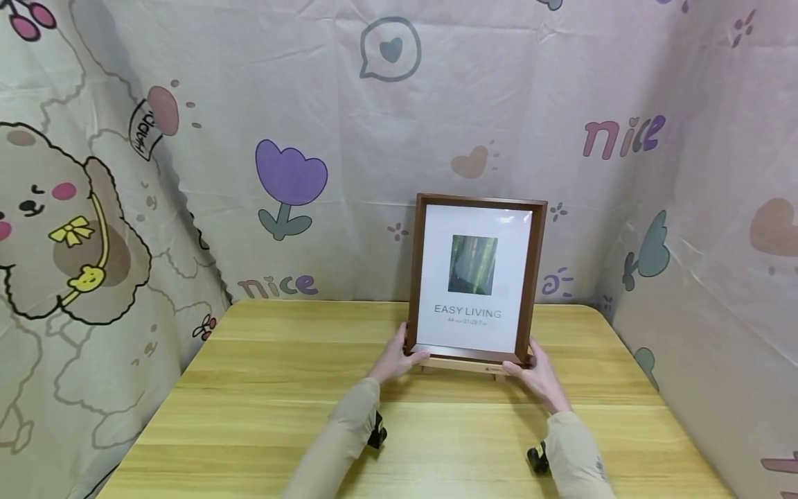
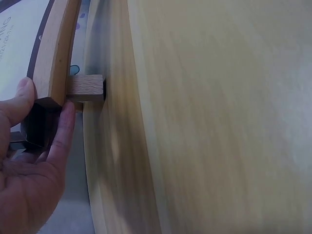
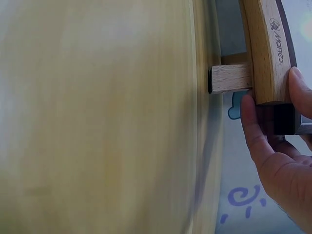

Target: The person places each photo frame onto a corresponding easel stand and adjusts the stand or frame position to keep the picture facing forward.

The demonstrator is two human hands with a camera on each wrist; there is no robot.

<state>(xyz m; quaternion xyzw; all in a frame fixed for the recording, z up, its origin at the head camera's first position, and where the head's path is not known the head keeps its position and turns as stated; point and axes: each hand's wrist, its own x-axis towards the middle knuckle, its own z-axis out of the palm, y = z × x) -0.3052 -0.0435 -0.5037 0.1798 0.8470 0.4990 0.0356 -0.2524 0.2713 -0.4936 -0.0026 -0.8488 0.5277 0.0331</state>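
A brown-rimmed picture frame [image 1: 436, 277] with a white mat reading "EASY LIVING" and a small green picture stands nearly upright, leaning slightly back. Its lower edge rests on the light wooden ledge of a small easel [image 1: 464, 365]. At the lower left corner my left hand [image 1: 395, 357] grips the frame, thumb in front by the end of the ledge [image 2: 56, 58], fingers beneath. The right hand [image 1: 541, 378] holds the opposite corner the same way, its thumb beside the printed ledge [image 3: 268, 48]. Short square easel feet [image 2: 87, 87] show under the ledge. The rest of the easel is hidden behind the frame.
The wood-grain table [image 1: 262, 402] has rounded back corners. Behind it and along both sides hangs a pale cartoon-printed cloth [image 1: 349, 125], close behind the frame. Dark wrist cameras [image 1: 377, 431] sit below the sleeves, low over the tabletop.
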